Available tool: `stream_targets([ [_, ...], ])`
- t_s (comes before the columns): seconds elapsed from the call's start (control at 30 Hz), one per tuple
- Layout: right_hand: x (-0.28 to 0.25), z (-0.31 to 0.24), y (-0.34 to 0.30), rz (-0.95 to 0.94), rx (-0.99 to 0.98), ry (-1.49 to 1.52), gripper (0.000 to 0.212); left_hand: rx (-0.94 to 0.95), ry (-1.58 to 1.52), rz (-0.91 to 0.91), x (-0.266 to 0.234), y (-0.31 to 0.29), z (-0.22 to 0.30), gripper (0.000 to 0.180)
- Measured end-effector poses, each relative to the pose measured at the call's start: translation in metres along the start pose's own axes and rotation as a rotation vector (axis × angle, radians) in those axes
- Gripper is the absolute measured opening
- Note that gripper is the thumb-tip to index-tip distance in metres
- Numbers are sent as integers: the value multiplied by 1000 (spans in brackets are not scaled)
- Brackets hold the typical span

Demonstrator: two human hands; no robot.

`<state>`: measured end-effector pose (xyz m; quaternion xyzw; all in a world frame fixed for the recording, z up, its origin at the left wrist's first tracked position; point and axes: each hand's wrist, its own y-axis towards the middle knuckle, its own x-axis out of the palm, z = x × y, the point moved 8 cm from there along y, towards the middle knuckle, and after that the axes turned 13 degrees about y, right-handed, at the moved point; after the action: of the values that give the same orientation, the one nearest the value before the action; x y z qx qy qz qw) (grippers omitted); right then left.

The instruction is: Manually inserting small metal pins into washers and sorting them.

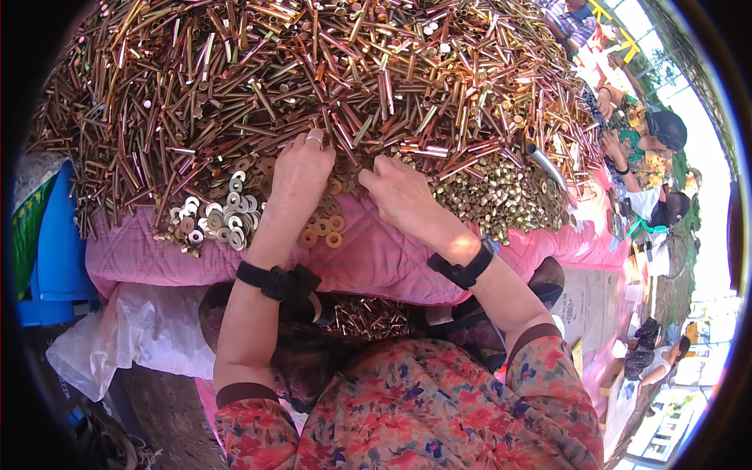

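Observation:
Both hands are at the near edge of a large heap of coppery metal tubes [258,94]. My left hand [304,168], with a ring on one finger, has its fingers curled down into the heap; what they hold, if anything, is hidden. To the right, my right hand [398,194] is closed with thumb and forefinger close together, and I cannot make out anything in it. Brass-coloured flat washers [323,223] lie just below and between the hands. Silvery washers [235,211] are piled left of my left wrist. Small gold-coloured metal pieces [501,192] form a mound beyond my right hand.
A pink quilted cloth [376,258] covers the table under everything. A silvery rod [546,164] sticks out at the right. More tubes [368,317] lie below the table edge. A blue container [63,243] stands at the left, and other people [666,133] sit along the right.

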<state>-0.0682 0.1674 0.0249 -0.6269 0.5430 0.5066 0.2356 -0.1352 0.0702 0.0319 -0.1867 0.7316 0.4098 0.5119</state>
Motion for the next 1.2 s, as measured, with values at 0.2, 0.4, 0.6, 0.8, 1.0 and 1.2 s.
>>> stream_targets([
  [0.2, -4, -6, -6, 38, -39, -3, 13, 187, 2, 212, -21, -3, 21, 9],
  [0.4, 1, 0, -8, 52, 23, 64, 11, 97, -26, 36, 5, 0, 6, 31],
  [0.6, 7, -2, -8, 51, 38, 62, 11, 138, -61, 140, 3, 0, 6, 33],
  [0.8, 10, -3, -10, -15, 103, 58, 16, 233, -45, 135, 6, -1, 15, 21],
  [1.0, 8, -1, -14, 5, 91, 74, 17, 189, -126, 185, -12, 1, 20, 20],
  [1.2, 3, -6, -12, 42, 98, 160, 18, 155, -168, 387, -35, -3, 3, 18],
])
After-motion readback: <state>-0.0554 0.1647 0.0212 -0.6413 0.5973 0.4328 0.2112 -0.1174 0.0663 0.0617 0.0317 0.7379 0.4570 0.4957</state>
